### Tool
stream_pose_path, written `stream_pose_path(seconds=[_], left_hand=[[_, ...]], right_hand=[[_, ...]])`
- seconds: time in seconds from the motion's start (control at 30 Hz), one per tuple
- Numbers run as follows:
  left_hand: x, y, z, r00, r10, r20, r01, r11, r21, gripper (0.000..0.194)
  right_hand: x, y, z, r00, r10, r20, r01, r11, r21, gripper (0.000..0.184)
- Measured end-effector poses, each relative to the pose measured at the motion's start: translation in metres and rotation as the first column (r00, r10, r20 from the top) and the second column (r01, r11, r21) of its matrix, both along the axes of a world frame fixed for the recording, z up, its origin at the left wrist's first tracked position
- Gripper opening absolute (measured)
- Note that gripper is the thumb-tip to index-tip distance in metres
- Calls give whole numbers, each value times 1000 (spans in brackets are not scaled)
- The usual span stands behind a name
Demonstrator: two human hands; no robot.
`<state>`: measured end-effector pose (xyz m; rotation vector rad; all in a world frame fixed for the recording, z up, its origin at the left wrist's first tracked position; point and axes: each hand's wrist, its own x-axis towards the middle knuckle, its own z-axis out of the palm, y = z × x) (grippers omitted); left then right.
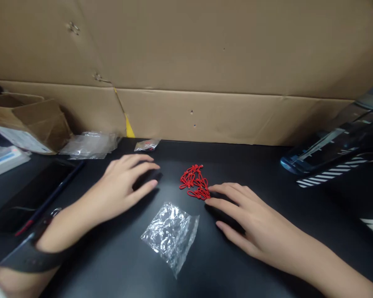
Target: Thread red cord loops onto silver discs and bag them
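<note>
A small heap of red cord loops lies on the black table. My right hand rests at its right side, fingers apart, with the fingertips touching the nearest loops and nothing gripped. To the left of the heap, my left hand hovers low over the table or rests on it, thumb and fingers spread, holding nothing. Between the hands, nearer to me, lies a crinkled clear plastic bag; it looks flat.
A small clear packet with something red lies by the cardboard wall. Clear bags, an open cardboard box and a dark phone-like slab are on the left. On the right stands a bottle with a striped strap.
</note>
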<state>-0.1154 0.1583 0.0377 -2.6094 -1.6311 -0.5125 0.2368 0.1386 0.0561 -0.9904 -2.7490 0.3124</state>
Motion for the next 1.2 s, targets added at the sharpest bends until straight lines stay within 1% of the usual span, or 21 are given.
stream_pose_path(seconds=[0.07,0.13,0.2,0.27,0.33,0.4,0.43,0.5,0.6,0.7,0.77,0.87,0.97,1.03,1.1,1.13,1.2], left_hand=[[-18,11,0,994,103,-29,-102,994,47,38],[-31,15,6,978,200,-63,-193,976,97,39],[-39,13,17,955,279,-97,-265,955,136,43],[-48,10,29,923,358,-145,-336,929,152,52],[-60,8,38,866,460,-197,-434,886,164,62],[-74,10,42,806,543,-236,-525,840,138,73],[-82,11,41,792,558,-246,-549,828,112,74],[-93,15,38,789,561,-249,-567,822,56,72],[-99,18,31,809,526,-263,-544,839,4,68],[-93,15,29,817,508,-273,-526,850,9,58],[-86,11,31,812,524,-258,-535,844,33,52],[-76,8,32,811,549,-203,-545,835,78,50],[-65,10,27,847,518,-119,-502,853,145,48],[-53,12,21,908,415,-48,-401,898,181,45],[-34,10,17,972,232,38,-235,957,168,42],[-22,7,16,988,131,87,-142,980,140,40],[3,-5,18,982,-41,183,26,996,79,36]], right_hand=[[-1,-4,2,1000,3,-24,-3,1000,8,49],[-3,-8,4,999,21,-48,-21,1000,17,54],[-9,-14,3,997,53,-58,-52,998,24,57],[-17,-20,1,993,105,-53,-104,994,24,60],[-26,-26,-3,983,177,-41,-176,984,12,63],[-32,-31,-7,972,233,-33,-233,972,-9,60],[-33,-32,-7,969,247,-31,-248,969,-20,56],[-32,-33,-7,966,257,-35,-258,966,-28,47],[-28,-31,-2,970,237,-49,-238,971,-23,37],[-25,-30,1,972,227,-63,-230,972,-44,28],[-26,-31,1,969,237,-71,-242,968,-69,23],[-28,-33,1,965,249,-76,-256,961,-101,21],[-29,-33,1,966,247,-75,-255,959,-121,20],[-30,-33,1,967,242,-77,-250,960,-126,21],[-30,-32,1,967,241,-77,-249,960,-129,22],[-30,-32,1,968,240,-75,-248,960,-129,22],[-30,-32,1,969,238,-66,-244,961,-127,23]])
